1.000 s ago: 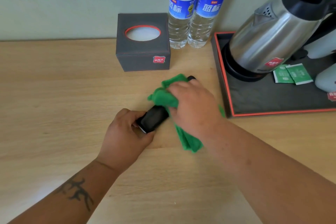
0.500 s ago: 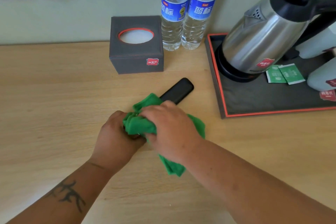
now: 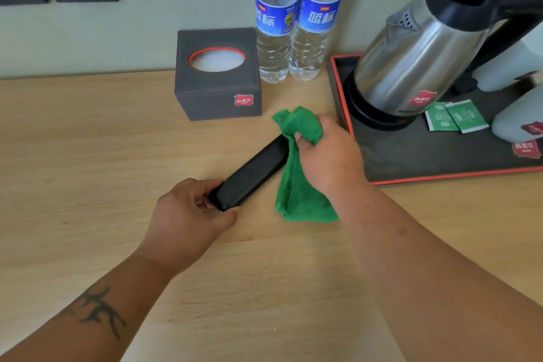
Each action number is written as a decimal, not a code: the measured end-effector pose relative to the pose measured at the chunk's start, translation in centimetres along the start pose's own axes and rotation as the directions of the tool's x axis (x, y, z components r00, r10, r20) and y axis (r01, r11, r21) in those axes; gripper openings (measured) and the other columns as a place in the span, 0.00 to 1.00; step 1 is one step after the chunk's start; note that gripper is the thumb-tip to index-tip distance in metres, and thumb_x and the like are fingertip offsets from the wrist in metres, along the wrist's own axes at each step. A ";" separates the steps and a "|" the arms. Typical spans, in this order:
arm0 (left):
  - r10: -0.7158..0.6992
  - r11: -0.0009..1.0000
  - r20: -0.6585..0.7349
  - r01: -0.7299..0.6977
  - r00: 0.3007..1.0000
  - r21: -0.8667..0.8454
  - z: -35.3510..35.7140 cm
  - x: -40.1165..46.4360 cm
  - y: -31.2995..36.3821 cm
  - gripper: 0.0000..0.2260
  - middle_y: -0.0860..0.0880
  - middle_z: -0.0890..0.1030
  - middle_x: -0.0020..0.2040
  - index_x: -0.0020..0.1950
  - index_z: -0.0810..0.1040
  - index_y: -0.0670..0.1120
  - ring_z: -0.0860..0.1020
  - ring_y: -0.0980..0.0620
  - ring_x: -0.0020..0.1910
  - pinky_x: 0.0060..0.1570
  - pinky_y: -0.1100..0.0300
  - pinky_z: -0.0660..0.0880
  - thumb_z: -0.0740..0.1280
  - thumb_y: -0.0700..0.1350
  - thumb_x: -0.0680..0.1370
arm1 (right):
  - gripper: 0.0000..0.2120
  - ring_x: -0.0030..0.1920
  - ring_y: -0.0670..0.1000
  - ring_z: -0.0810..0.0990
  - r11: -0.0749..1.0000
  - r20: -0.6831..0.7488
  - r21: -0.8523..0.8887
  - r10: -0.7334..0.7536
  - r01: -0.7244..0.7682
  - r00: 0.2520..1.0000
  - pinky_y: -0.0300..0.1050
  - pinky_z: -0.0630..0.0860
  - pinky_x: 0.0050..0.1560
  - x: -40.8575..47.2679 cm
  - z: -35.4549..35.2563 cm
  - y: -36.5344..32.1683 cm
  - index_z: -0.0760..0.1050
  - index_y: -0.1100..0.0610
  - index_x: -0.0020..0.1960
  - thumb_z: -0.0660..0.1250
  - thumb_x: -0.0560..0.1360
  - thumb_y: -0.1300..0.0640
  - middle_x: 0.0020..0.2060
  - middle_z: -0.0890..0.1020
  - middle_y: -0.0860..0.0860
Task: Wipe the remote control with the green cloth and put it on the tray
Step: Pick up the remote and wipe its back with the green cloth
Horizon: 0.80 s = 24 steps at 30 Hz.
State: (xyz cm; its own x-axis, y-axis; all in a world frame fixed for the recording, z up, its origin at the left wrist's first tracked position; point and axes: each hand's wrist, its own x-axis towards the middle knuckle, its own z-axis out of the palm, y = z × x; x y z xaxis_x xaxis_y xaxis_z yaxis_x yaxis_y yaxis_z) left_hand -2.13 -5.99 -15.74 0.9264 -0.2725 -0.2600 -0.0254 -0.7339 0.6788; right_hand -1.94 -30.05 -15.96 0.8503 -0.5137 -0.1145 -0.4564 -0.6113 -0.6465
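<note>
— Since half a second ago, what has been moved?
— From the near end of the remote, the cloth has been carried up to the far end. Most of the black body is now uncovered.

— How is the remote held?
— Its near end is pinched by the curled fingers and thumb of the left hand. It is laid slantwise on the table, beside the tray, not on it.

— And the cloth?
— It is bunched in the closed right hand at the remote's far tip, with a fold left hanging to the table.

— What writing can be read?
— "蓝标" is printed on the blue labels of two bottles. Red badges are seen on the tissue box and the kettle, but their script is too small to be read. Two green sachets are laid on the tray; their print cannot be made out.
</note>
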 end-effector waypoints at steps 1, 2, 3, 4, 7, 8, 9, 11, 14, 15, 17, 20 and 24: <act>-0.008 1.000 0.023 0.008 1.000 -0.022 -0.2 0.0 0.2 0.21 0.59 0.80 0.45 0.60 0.79 0.59 0.76 0.67 0.47 0.41 0.76 0.69 0.77 0.54 0.67 | 0.10 0.47 0.56 0.79 0.999 -0.007 -0.014 -0.036 0.036 0.999 0.49 0.77 0.46 -0.7 -0.2 -0.4 0.76 0.48 0.57 0.67 0.76 0.49 0.43 0.81 0.48; -0.011 0.999 0.050 0.013 0.999 -0.038 -0.4 0.1 0.3 0.20 0.58 0.80 0.45 0.59 0.79 0.61 0.76 0.67 0.46 0.41 0.74 0.68 0.76 0.55 0.68 | 0.12 0.49 0.56 0.79 0.995 0.007 -0.049 -0.089 0.090 0.996 0.50 0.78 0.48 -1.5 -0.3 -0.8 0.77 0.48 0.59 0.68 0.76 0.49 0.44 0.80 0.46; -0.008 0.999 0.068 0.011 0.998 -0.046 -0.6 0.2 0.4 0.18 0.58 0.81 0.44 0.57 0.79 0.63 0.77 0.66 0.45 0.41 0.73 0.68 0.76 0.55 0.68 | 0.15 0.51 0.55 0.78 0.985 0.042 -0.080 -0.149 0.152 0.988 0.49 0.77 0.52 -2.5 -0.4 -1.2 0.76 0.48 0.62 0.69 0.75 0.50 0.45 0.79 0.45; -0.002 0.999 0.076 0.006 0.997 -0.047 -0.7 0.4 0.3 0.16 0.57 0.81 0.42 0.54 0.79 0.64 0.77 0.65 0.44 0.41 0.70 0.70 0.76 0.55 0.68 | 0.18 0.52 0.53 0.78 0.974 0.096 -0.098 -0.195 0.205 0.976 0.48 0.77 0.55 -3.6 -0.2 -1.8 0.75 0.48 0.64 0.70 0.75 0.50 0.47 0.78 0.46; -0.008 0.999 0.070 0.011 0.997 -0.040 -1.1 0.8 0.2 0.09 0.58 0.82 0.36 0.40 0.80 0.59 0.79 0.64 0.38 0.34 0.72 0.69 0.78 0.50 0.65 | 0.20 0.54 0.48 0.75 0.933 0.291 -0.066 -0.321 0.354 0.901 0.44 0.75 0.57 -7.1 0.7 -3.9 0.73 0.44 0.66 0.70 0.75 0.48 0.51 0.78 0.46; 0.007 0.999 0.072 -0.004 0.997 -0.032 -1.1 0.9 0.1 0.10 0.59 0.82 0.34 0.36 0.79 0.58 0.79 0.64 0.36 0.31 0.72 0.69 0.78 0.47 0.65 | 0.18 0.54 0.46 0.74 0.911 0.328 -0.054 -0.371 0.409 0.869 0.43 0.74 0.56 -8.0 1.0 -4.4 0.74 0.43 0.64 0.69 0.75 0.48 0.49 0.78 0.44; 0.025 0.999 0.075 -0.023 0.997 -0.024 -1.1 0.9 0.0 0.12 0.61 0.81 0.33 0.34 0.77 0.58 0.78 0.65 0.35 0.31 0.72 0.69 0.78 0.44 0.64 | 0.17 0.54 0.45 0.73 0.889 0.350 -0.052 -0.410 0.454 0.843 0.43 0.74 0.55 -8.4 1.0 -4.6 0.74 0.43 0.64 0.69 0.75 0.48 0.48 0.77 0.41; 0.041 0.998 0.079 -0.038 0.996 -0.040 -1.1 0.9 0.1 0.13 0.64 0.81 0.36 0.34 0.78 0.60 0.79 0.65 0.36 0.33 0.73 0.70 0.79 0.45 0.64 | 0.17 0.53 0.45 0.72 0.860 0.361 -0.095 -0.440 0.501 0.823 0.43 0.72 0.56 -7.8 0.4 -4.3 0.75 0.44 0.64 0.69 0.75 0.47 0.46 0.75 0.39; 0.014 0.997 0.074 -0.008 0.997 -0.081 -0.8 0.8 -0.1 0.13 0.59 0.84 0.41 0.45 0.81 0.63 0.80 0.63 0.42 0.44 0.66 0.77 0.79 0.51 0.65 | 0.19 0.61 0.52 0.74 0.844 0.265 -0.256 -0.408 0.472 0.873 0.52 0.69 0.64 -4.4 -0.5 -2.9 0.75 0.49 0.64 0.69 0.75 0.46 0.53 0.81 0.47; 0.008 0.997 0.070 -0.002 0.997 -0.078 -0.7 0.7 -0.1 0.15 0.58 0.83 0.43 0.48 0.81 0.64 0.80 0.63 0.43 0.46 0.65 0.77 0.79 0.52 0.65 | 0.19 0.62 0.55 0.75 0.857 0.223 -0.285 -0.377 0.430 0.899 0.55 0.70 0.65 -3.0 -0.7 -2.3 0.76 0.51 0.63 0.69 0.75 0.46 0.54 0.82 0.50; 0.014 0.999 0.051 -0.012 0.999 -0.048 -0.5 0.5 0.0 0.18 0.58 0.82 0.44 0.54 0.81 0.62 0.79 0.63 0.44 0.46 0.65 0.76 0.78 0.55 0.66 | 0.15 0.56 0.57 0.77 0.908 0.154 -0.275 -0.284 0.317 0.946 0.54 0.73 0.60 -0.6 -1.1 -1.6 0.76 0.53 0.60 0.68 0.76 0.48 0.51 0.82 0.53; 0.037 0.999 0.013 -0.037 0.999 0.012 0.2 -0.2 0.3 0.20 0.58 0.79 0.43 0.57 0.81 0.61 0.76 0.63 0.45 0.42 0.70 0.71 0.77 0.55 0.66 | 0.11 0.51 0.58 0.77 0.944 0.111 -0.256 -0.184 0.207 0.977 0.52 0.75 0.52 0.3 -0.5 -1.5 0.76 0.54 0.57 0.67 0.76 0.52 0.48 0.81 0.54; 0.113 0.987 -0.054 -0.106 0.992 0.117 1.2 -0.4 -0.1 0.22 0.58 0.77 0.43 0.58 0.81 0.57 0.76 0.61 0.43 0.41 0.71 0.69 0.78 0.54 0.66 | 0.14 0.55 0.57 0.77 0.926 0.164 -0.225 -0.270 0.302 0.949 0.51 0.73 0.58 -2.3 0.7 -2.1 0.76 0.53 0.59 0.69 0.74 0.56 0.52 0.81 0.52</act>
State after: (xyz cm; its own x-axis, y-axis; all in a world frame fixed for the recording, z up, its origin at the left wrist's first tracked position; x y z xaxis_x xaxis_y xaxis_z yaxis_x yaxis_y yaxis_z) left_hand -2.98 -6.53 -16.50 0.9366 -0.3197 -0.1437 -0.1676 -0.7686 0.6173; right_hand -2.75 -27.14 -14.88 0.9729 -0.2238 -0.0580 -0.2248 -0.8572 -0.4634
